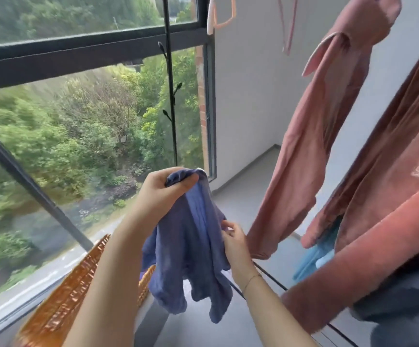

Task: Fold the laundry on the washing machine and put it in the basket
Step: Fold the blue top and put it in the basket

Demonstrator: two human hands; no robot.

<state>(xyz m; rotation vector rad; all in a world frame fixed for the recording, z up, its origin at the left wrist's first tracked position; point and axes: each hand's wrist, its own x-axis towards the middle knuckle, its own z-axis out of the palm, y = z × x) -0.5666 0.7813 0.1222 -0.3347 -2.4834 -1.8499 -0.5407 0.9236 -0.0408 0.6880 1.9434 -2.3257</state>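
Task looks early/mid. One blue garment (193,236) is up in the air btwn both hands, not folded yet: hangs crumpled, loose ends dangling low. Wicker basket (63,296) sits near left by the window (78,136); inside mostly hidden by the left forearm, so can't tell if anything's in it already, though a bit of purple-blue shows at its rim w/ the garment in front. Washing machine top not clearly in view, maybe the pale edge under the basket, can't confirm. So: fold still to do, then drop in basket; any more laundry left to fold can't be told from here.

Hands: left hand (168,186) is raised, fingers + thumb curled round the top bunch of the blue garment, gripping it firmly. Right hand (233,236) is lower, right of the cloth, fingertips pinching its right edge, looks like it's finding a seam/corner to spread it. Thin bracelet on right wrist.

Pink clothes (328,136) hang far right on hangers, apart from the hands; not part of this step as far as I can judge.
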